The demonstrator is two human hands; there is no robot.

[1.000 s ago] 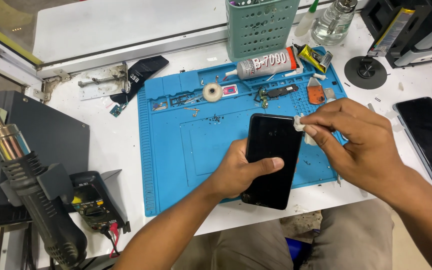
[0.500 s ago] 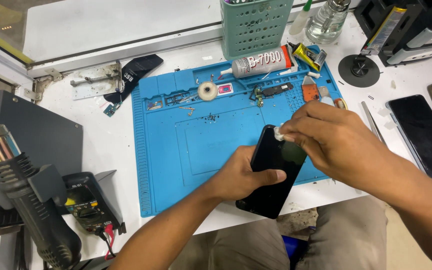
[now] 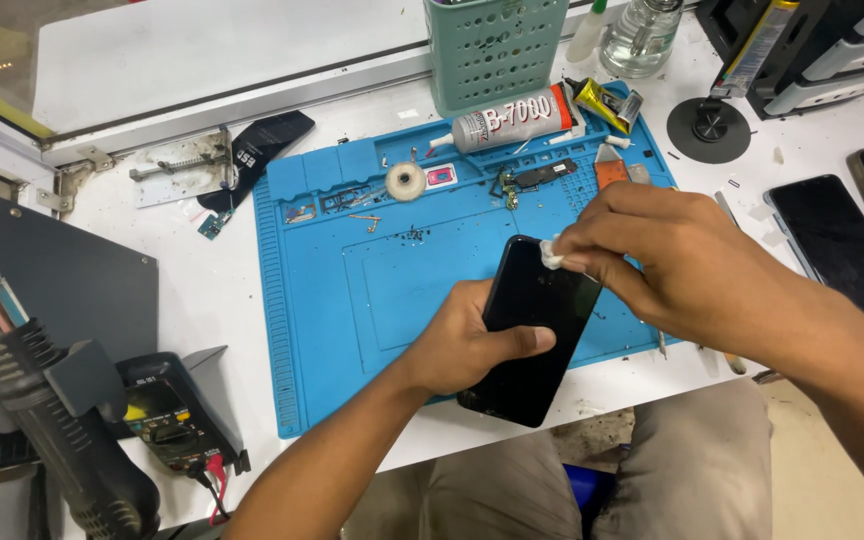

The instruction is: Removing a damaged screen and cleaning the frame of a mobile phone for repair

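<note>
Left hand (image 3: 467, 345) grips the black phone (image 3: 532, 330) by its edges, tilted over the blue work mat (image 3: 352, 300). Right hand (image 3: 672, 255) pinches a small white wad (image 3: 551, 252), possibly cotton, against the phone's top corner. Glue tube (image 3: 512, 120) lies at the mat's far edge.

Glossy black phone (image 3: 532, 335), matt mat (image 3: 352, 300)

We see the left hand (image 3: 462, 345) gripping a black phone (image 3: 532, 330) tilted over the blue mat (image 3: 352, 300), thumb across its glass, while the right hand (image 3: 667, 265) presses a small white wad (image 3: 550, 252) onto the phone's top edge. At twelve o'clock from the phone lies a glue tube (image 3: 512, 118) beside a green basket (image 3: 497, 45). At eight o'clock, on the white table (image 3: 202, 290), stand a heat gun (image 3: 52, 420) and a multimeter (image 3: 167, 420).
</note>
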